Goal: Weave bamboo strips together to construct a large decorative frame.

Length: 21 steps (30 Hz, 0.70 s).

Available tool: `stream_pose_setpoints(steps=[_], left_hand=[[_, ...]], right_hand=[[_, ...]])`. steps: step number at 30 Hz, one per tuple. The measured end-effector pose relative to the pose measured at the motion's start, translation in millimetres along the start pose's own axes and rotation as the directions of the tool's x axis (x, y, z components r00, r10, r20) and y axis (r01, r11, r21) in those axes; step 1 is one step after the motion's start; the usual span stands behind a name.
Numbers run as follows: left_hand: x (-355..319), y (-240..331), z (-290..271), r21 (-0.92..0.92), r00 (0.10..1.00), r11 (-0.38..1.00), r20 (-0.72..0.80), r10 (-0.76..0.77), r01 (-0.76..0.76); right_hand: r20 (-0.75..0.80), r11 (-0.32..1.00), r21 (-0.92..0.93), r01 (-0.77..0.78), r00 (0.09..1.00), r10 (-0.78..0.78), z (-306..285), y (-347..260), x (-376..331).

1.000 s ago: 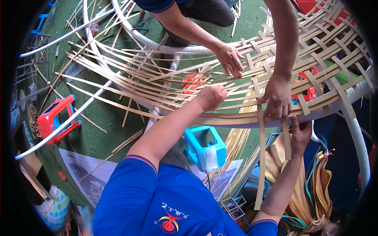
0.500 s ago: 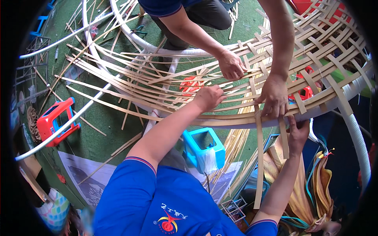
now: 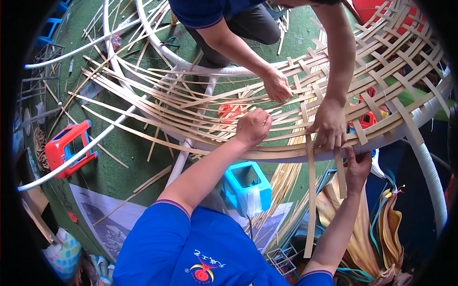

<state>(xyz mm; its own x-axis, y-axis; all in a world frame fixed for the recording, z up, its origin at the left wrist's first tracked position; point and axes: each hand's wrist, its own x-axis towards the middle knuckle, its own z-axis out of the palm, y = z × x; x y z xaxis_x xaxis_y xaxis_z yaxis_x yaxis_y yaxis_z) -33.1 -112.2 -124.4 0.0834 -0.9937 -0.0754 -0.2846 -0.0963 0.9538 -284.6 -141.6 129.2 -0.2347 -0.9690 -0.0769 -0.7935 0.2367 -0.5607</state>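
Note:
A curved lattice of pale bamboo strips is woven across a white-wrapped tube frame. My left hand is closed on a bamboo strip at the weave's loose middle. Below the near rim, my right hand is closed beside a short hanging strip, its fingertips at the strip and rim; part of the grip is hidden. A longer strip hangs to its left. A co-worker's hand presses on the rim just above my right hand. The co-worker's other hand is closed over the weave.
A blue plastic stool with white fibre on it stands under the rim. Left of it is a red stool. Loose strips lie on the green floor. Brown leaf-like pieces lie at lower right, near a white ribbed tube.
The picture has shifted slightly. My left hand stays at the strips, its fist turned a little. The co-worker's hand over the weave has drawn slightly nearer. My right hand keeps its place under the rim.

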Motion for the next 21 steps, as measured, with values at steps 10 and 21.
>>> stream_pose_setpoints(steps=[10,21], left_hand=[[19,-13,4,0.072,0.998,0.995,0.019,0.065,-0.067],[29,76,-24,-0.276,0.985,0.958,0.169,-0.032,0.078]], right_hand=[[0.01,0.999,0.022,0.04,0.999,-0.04,2,-3,-1],[-0.008,0.999,-0.002,0.045,0.999,-0.045,3,-1,0]])
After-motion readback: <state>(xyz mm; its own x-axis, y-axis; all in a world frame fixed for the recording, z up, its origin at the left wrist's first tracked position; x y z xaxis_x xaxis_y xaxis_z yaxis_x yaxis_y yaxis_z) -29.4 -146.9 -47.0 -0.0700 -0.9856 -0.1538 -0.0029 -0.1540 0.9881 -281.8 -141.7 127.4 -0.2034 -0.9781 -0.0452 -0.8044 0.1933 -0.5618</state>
